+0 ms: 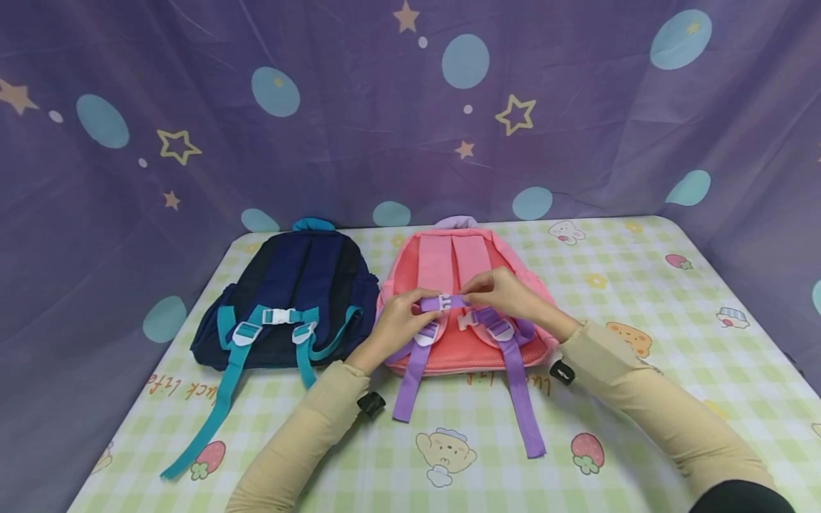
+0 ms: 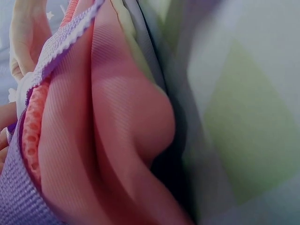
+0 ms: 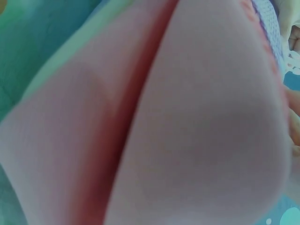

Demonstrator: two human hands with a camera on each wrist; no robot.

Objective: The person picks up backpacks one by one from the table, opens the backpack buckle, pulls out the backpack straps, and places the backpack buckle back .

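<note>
Head view puts the pink backpack [image 1: 439,260] near the centre of the frame, with the navy backpack [image 1: 297,267] centre-left, its white chest buckle [image 1: 279,316] seemingly done up. Your left hand [image 1: 399,320] and right hand [image 1: 503,293] pinch purple webbing [image 1: 430,304] either side of a white buckle piece [image 1: 445,302]; another white buckle half [image 1: 466,320] sits apart just below, so the pink bag's closure appears unfinished.

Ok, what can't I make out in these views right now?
Head: parts of the purple strap, covered by the left hand and right hand.
Head: the underside of the pink backpack, face down against the tablecloth.
Left wrist: the rest of the fingers, cut off by the left edge.
Right wrist: the backpack's weave, blurred.
</note>
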